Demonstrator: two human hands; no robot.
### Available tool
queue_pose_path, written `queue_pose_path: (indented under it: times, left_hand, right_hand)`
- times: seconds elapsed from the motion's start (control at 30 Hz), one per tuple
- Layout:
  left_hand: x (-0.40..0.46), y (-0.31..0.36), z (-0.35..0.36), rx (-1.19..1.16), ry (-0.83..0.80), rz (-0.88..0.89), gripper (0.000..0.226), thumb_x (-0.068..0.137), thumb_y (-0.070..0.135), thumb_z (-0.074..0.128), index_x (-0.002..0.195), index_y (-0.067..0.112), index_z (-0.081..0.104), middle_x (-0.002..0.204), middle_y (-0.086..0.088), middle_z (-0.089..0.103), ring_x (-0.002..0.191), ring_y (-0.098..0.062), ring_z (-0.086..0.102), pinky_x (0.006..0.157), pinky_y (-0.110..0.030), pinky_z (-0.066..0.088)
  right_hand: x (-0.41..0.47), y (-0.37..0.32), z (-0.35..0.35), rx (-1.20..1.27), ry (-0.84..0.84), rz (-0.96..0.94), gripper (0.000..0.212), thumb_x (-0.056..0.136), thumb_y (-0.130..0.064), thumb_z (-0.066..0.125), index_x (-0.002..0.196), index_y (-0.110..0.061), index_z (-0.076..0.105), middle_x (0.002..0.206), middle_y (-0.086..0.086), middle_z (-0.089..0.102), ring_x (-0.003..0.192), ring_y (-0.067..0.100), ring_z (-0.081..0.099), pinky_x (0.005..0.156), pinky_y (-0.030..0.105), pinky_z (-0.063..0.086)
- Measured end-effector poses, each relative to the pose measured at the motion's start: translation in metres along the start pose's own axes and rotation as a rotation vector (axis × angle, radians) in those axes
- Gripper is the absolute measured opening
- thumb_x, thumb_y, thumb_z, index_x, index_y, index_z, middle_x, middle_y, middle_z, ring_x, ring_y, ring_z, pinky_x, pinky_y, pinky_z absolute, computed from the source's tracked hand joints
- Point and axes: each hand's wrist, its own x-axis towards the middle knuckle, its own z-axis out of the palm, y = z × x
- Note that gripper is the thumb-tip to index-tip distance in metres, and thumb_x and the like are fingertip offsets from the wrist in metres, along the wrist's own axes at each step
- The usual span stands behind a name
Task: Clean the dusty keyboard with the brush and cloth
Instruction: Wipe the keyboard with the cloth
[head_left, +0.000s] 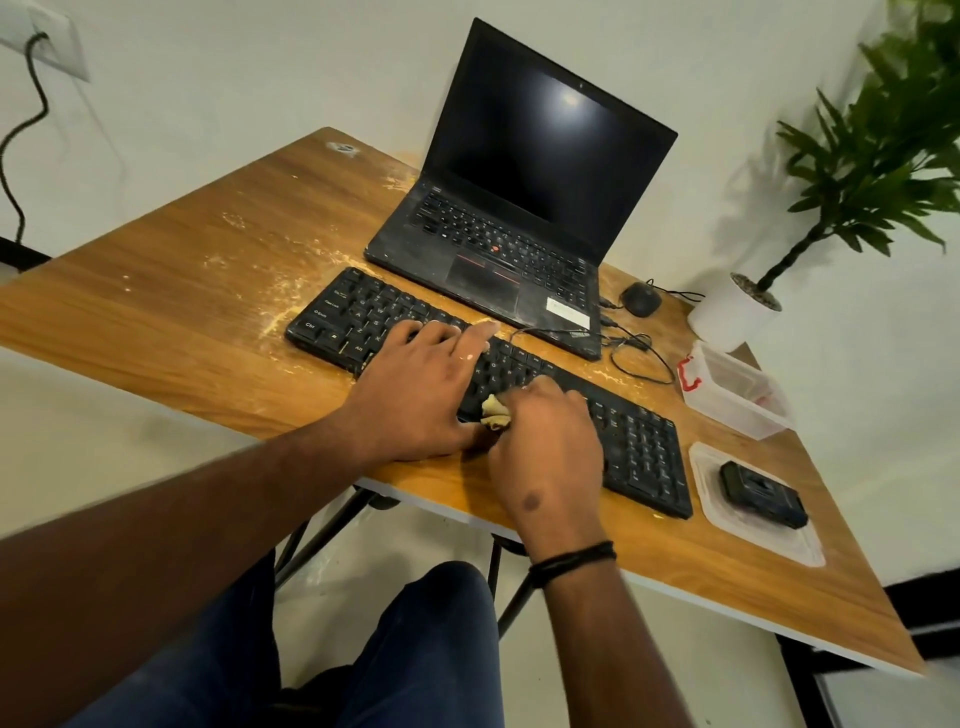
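Observation:
A black external keyboard (639, 447) lies diagonally across the wooden table (171, 291). My left hand (415, 389) rests flat on the keyboard's left-middle keys with its fingers spread and straight. My right hand (545, 441) grips a bunched yellowish cloth (494, 411) and presses it on the keys near the keyboard's middle front. Only a small piece of the cloth shows between the two hands. Pale dust streaks the table left of and behind the keyboard. No brush can be made out for certain.
An open black laptop (519, 208) stands behind the keyboard, with a black mouse (640, 299) and loose cables to its right. A clear plastic box with a red clip (732, 389), a lid holding a small black object (762, 493) and a potted plant (737, 312) stand at the right.

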Motion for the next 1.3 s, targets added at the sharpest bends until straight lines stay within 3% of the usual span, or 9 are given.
queue_pose_path:
  times: [0.23,0.43,0.53,0.63,0.77,0.87,1.07,1.23,1.3]
  left_hand:
    - [0.002,0.001,0.003,0.009,0.0,-0.005,0.112,0.07,0.091,0.041,0.155,0.021,0.019,0.138,0.004,0.06,0.132,-0.02,0.046,0.111,-0.045,0.031]
    - [0.001,0.001,0.002,0.01,-0.006,-0.002,0.105,0.066,0.071,0.037,0.156,0.02,0.017,0.135,0.003,0.061,0.129,-0.021,0.047,0.11,-0.044,0.032]
    - [0.002,0.001,0.0,0.011,-0.001,-0.012,0.111,0.069,0.088,0.037,0.155,0.021,0.019,0.138,0.004,0.06,0.132,-0.021,0.046,0.111,-0.045,0.031]
    - [0.002,0.002,0.0,0.019,-0.002,-0.022,0.117,0.067,0.096,0.04,0.155,0.022,0.019,0.14,0.004,0.059,0.134,-0.021,0.045,0.113,-0.046,0.03]
    - [0.002,0.001,0.003,0.018,0.005,-0.012,0.108,0.07,0.082,0.042,0.156,0.021,0.016,0.138,0.004,0.06,0.133,-0.021,0.045,0.113,-0.044,0.029]
    - [0.001,0.001,0.002,0.02,0.001,-0.007,0.108,0.068,0.078,0.038,0.156,0.02,0.016,0.136,0.003,0.062,0.132,-0.021,0.046,0.112,-0.044,0.029]
    - [0.003,0.002,0.003,0.021,0.006,-0.013,0.118,0.068,0.098,0.038,0.156,0.022,0.018,0.14,0.004,0.058,0.134,-0.021,0.045,0.113,-0.046,0.03]
    - [0.001,0.001,0.002,0.026,0.007,-0.029,0.121,0.066,0.099,0.038,0.157,0.021,0.017,0.14,0.003,0.058,0.133,-0.022,0.045,0.112,-0.046,0.029]
    - [0.001,0.001,0.002,0.03,0.008,-0.026,0.123,0.065,0.1,0.038,0.157,0.021,0.017,0.139,0.003,0.058,0.132,-0.022,0.046,0.112,-0.046,0.029]
  right_hand:
    - [0.011,0.017,-0.006,0.154,0.094,0.186,0.027,0.091,-0.011,0.06,0.115,-0.019,0.07,0.114,0.005,0.065,0.104,0.022,0.06,0.093,0.039,0.053]
    - [-0.002,-0.002,0.0,0.116,0.019,-0.001,0.035,0.091,-0.006,0.054,0.121,-0.018,0.068,0.117,0.003,0.061,0.111,0.021,0.054,0.096,0.036,0.05]
    - [0.009,0.02,-0.004,0.197,0.141,0.123,0.029,0.091,-0.006,0.058,0.114,-0.018,0.071,0.114,0.004,0.066,0.103,0.021,0.06,0.092,0.039,0.054]
    - [0.013,0.026,-0.001,0.155,0.11,0.26,0.029,0.091,-0.012,0.062,0.119,-0.017,0.069,0.117,0.007,0.066,0.106,0.023,0.06,0.095,0.04,0.053]
    - [0.0,0.004,0.005,0.015,0.038,0.104,0.034,0.093,-0.016,0.06,0.126,-0.017,0.065,0.124,0.005,0.058,0.116,0.025,0.053,0.1,0.037,0.049]
    - [-0.002,0.005,0.0,0.123,0.012,0.036,0.03,0.092,-0.011,0.059,0.12,-0.018,0.068,0.117,0.003,0.061,0.106,0.021,0.058,0.094,0.039,0.053]
    - [0.05,0.043,-0.012,0.209,0.195,0.316,0.021,0.089,-0.007,0.062,0.106,-0.012,0.074,0.103,0.009,0.072,0.092,0.024,0.066,0.086,0.04,0.057]
    - [0.046,0.021,0.002,0.047,0.099,0.147,0.02,0.089,-0.009,0.063,0.106,-0.011,0.073,0.106,0.008,0.07,0.101,0.028,0.063,0.089,0.036,0.052]
    - [0.048,0.027,-0.001,0.147,0.075,0.156,0.025,0.089,-0.006,0.062,0.109,-0.012,0.074,0.107,0.007,0.072,0.099,0.025,0.065,0.089,0.037,0.054]
